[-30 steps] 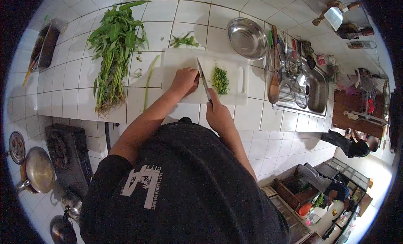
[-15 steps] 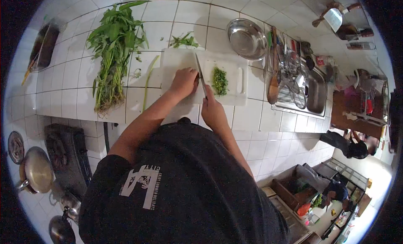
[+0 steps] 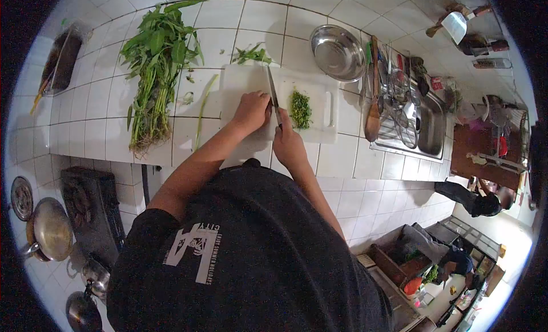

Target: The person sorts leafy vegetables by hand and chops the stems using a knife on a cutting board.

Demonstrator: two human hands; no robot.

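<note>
A white cutting board [image 3: 322,132] lies on the tiled counter. My right hand [image 3: 290,146] grips a knife [image 3: 273,92] by its handle, and the blade points away from me over the board. Just left of the blade, my left hand [image 3: 252,112] rests on the board with its fingers curled under; whatever they hold is hidden. Finely chopped greens [image 3: 301,109] form a small heap right of the knife. Some loose leaves [image 3: 251,54] lie at the board's far edge. A single green stem [image 3: 204,106] is on the tiles left of the board.
A large bunch of leafy greens with roots [image 3: 157,75] lies at the left. Beyond the board's right side sits a steel bowl [image 3: 338,52]. A wooden spatula [image 3: 373,121] and other utensils lie by the sink [image 3: 431,129]. Other people [image 3: 485,203] are in the background.
My right hand and the knife have shifted very slightly, with the blade a little lower in view. My left hand stays in nearly the same place.
</note>
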